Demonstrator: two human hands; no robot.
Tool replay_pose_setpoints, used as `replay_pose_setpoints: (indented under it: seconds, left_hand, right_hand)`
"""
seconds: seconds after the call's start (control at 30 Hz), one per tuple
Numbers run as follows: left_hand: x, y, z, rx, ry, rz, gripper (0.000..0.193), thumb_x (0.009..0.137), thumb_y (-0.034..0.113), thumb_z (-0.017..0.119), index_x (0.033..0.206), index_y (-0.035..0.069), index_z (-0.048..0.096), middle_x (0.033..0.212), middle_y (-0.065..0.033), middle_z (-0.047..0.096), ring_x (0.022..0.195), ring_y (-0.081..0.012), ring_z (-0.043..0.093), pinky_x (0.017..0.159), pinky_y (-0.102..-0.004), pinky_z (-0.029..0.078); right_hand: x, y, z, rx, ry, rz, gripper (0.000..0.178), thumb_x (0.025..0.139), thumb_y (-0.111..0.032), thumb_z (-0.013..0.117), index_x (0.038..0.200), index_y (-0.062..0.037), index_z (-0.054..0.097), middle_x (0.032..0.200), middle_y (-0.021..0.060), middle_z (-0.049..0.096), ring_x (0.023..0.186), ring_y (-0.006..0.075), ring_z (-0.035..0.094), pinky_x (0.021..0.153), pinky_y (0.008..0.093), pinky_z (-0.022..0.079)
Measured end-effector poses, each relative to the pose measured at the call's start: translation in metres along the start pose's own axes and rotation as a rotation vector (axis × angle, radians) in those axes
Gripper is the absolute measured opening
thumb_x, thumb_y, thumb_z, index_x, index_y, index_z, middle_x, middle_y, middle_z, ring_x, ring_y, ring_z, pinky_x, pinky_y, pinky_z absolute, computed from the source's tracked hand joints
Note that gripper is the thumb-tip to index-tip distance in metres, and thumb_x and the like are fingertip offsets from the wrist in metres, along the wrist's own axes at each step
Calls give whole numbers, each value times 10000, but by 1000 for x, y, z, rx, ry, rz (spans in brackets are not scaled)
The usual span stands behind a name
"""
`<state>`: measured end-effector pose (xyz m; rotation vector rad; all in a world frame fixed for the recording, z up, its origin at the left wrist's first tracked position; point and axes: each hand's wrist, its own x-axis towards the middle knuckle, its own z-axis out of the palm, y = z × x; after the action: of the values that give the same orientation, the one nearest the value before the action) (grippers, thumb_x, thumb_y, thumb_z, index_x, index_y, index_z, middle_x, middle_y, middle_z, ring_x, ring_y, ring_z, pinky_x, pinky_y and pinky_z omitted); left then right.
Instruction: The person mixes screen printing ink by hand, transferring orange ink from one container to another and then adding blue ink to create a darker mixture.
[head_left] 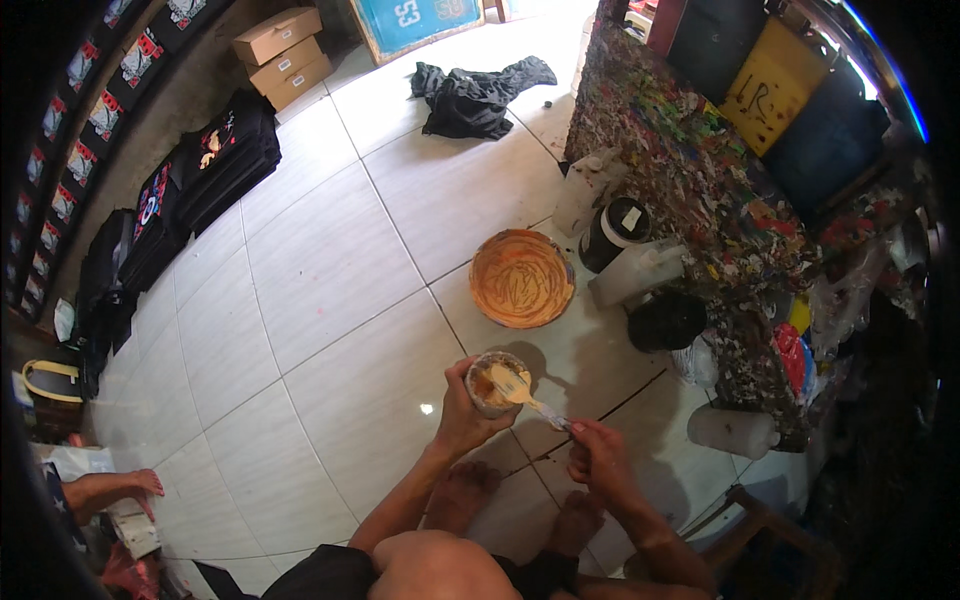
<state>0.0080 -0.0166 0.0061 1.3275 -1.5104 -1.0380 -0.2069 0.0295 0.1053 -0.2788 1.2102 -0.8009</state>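
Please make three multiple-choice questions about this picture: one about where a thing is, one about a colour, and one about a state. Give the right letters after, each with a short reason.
1. Where does the large round bowl lie?
A. on the tiled floor
B. on the paint-spattered table
C. on a cardboard box

2. What colour is the paint inside the large round bowl?
A. blue
B. orange
C. green

3. What is the state of the small cup?
A. it stands alone on the floor
B. it lies tipped over
C. the left hand holds it while the right hand keeps a spatula in it

Answers:
1 A, the bowl rests on the white tiles beside the table.
2 B, its inside is smeared orange.
3 C, fingers wrap the cup, and the spatula blade lies in its mouth.
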Motion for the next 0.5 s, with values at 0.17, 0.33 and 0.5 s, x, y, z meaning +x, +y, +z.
replay_pose_setpoints:
  seconds: [0.17, 0.33, 0.5]
  left_hand:
    - [3, -7, -7, 115, 118, 91, 875, 683, 219, 920, 1254, -5, 296, 1204, -186, 556, 1093, -263, 621, 931, -374, 527]
    - [12, 12, -21, 13, 138, -91, 829, 682, 184, 902, 1229, 13, 303, 1136, -188, 606, 1051, -267, 646, 891, -372, 539]
    - [12, 29, -35, -49, -8, -230, 800, 686, 201, 893, 1217, 19, 323, 1148, -191, 608, 1044, -258, 646, 901, -365, 538]
  right_hand:
    - [-8, -13, -12, -90, 28, 38, 181, 992, -205, 550, 994, -38, 620, 620, -77, 288, 489, 44, 253, 435, 236, 223]
    - [-40, -34, -21, -339, 221, -120, 229, 987, -164, 561, 1124, 3, 636, 675, -57, 420, 511, 46, 338, 459, 225, 293]
    - [-7, -14, -6, -880, 152, -959, 321, 950, -118, 606, 1244, 7, 630, 642, 15, 479, 536, 120, 440, 476, 305, 385]
